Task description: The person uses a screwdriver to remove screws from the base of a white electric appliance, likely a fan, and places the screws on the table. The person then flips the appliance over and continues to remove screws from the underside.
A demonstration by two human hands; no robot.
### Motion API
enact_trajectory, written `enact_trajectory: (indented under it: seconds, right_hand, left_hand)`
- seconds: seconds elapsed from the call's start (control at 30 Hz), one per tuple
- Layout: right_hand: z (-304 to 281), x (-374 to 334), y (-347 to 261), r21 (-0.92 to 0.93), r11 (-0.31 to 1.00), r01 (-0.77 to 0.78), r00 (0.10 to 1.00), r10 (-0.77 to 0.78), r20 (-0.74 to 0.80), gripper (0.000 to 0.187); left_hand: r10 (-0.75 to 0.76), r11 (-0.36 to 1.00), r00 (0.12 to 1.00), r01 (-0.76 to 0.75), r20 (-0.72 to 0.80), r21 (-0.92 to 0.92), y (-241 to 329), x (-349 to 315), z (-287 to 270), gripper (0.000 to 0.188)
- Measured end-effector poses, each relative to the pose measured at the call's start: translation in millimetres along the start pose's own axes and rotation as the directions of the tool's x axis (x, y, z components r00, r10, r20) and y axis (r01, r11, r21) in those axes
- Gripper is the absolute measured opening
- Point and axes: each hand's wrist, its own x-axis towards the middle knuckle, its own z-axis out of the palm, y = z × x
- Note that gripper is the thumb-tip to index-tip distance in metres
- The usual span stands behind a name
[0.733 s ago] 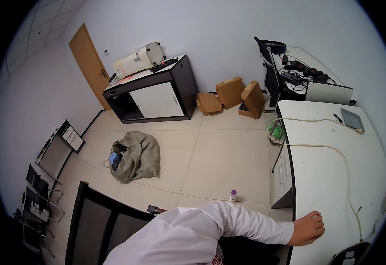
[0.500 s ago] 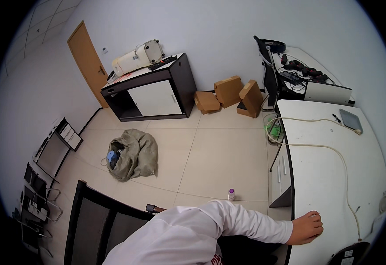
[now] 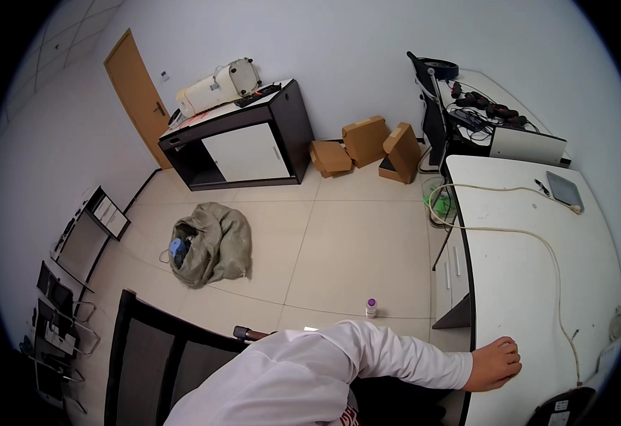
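My left hand [image 3: 493,363] rests knuckles up on the near part of the white desk [image 3: 509,284], close to its left edge. Its fingers are curled in, and nothing shows sticking out of them. A white sleeve covers the arm, which reaches across from the lower left. A beige cable [image 3: 555,273] snakes over the desktop to the right of the hand, apart from it. At the bottom right lies part of a black object [image 3: 562,408] with pale labels. My right hand is out of the picture.
A black chair [image 3: 172,341] stands at lower left. On the floor are an olive sack [image 3: 221,245], a purple-capped bottle [image 3: 371,308] and cardboard boxes [image 3: 365,142]. A grey tablet-like slab [image 3: 564,190] lies at the desk's far end. A dark cabinet [image 3: 292,135] stands by the wall.
The view has tilted slightly, so the room sits a little higher in the picture. My left hand stays curled at the same place on the desk.
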Motion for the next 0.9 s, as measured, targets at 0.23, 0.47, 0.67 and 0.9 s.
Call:
enact_trajectory:
  seconds: [0.23,0.47,0.67,0.9]
  right_hand:
    - [-8.2,-1.6,-9.9,0.109,0.985,-0.135,0.987,0.123,0.105,0.041]
    - [-9.3,-0.6,-14.6,-0.048,0.989,-0.137,0.984,0.141,0.109,0.044]
    - [-9.6,-2.5,-14.8,-0.181,0.981,-0.071,0.994,0.085,0.072,0.043]
    - [-11.6,-0.3,-14.7,-0.125,0.987,-0.098,0.989,0.111,0.097,0.042]
  left_hand:
    - [-0.003,1.0,1.0,0.003,0.001,0.013,0.5,-0.1,-2.3,0.01]
    - [0.002,1.0,1.0,-0.002,-0.028,0.001,-0.1,-1.1,-0.9,0.01]
    - [0.007,1.0,0.999,-0.007,-0.037,0.02,1.6,-1.1,-3.2,0.01]
    - [0.01,0.999,0.999,-0.008,-0.045,0.035,1.0,-2.2,-2.3,0.012]
